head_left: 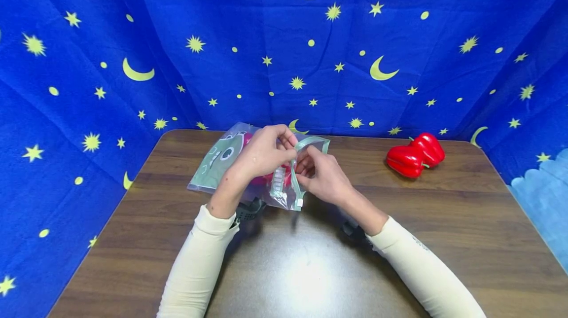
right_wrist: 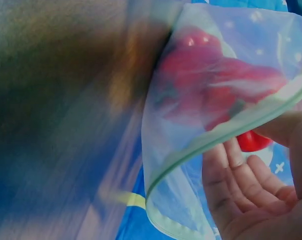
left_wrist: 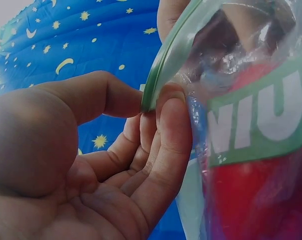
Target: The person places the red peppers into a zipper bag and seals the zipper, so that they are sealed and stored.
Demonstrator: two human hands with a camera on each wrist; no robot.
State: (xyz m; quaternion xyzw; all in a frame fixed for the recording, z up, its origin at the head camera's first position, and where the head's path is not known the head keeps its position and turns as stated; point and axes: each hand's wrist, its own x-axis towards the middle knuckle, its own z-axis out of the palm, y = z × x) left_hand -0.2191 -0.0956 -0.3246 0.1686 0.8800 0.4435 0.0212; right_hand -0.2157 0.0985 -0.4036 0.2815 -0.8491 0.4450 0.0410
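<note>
A clear zip bag (head_left: 213, 165) with mint-green trim and a cartoon face lies toward the back of the table, its mouth turned to the right. Through its film I see red bell peppers (right_wrist: 191, 65). My left hand (head_left: 266, 153) pinches the green zip edge (left_wrist: 158, 75) between thumb and fingertips. At the mouth is my right hand (head_left: 326, 175), thumb and loosely bent fingers apart, their tips overlapped by the zip edge in the right wrist view. A bit of red pepper (right_wrist: 253, 141) shows between thumb and fingers there. The white slider (head_left: 300, 202) sits at the near corner.
Two more red bell peppers (head_left: 414, 155) lie against each other at the back right of the wooden table (head_left: 443, 239). A blue curtain (head_left: 248, 22) with moons and stars hangs behind the table and along its sides. Light blue fabric (head_left: 541, 199) shows at the right.
</note>
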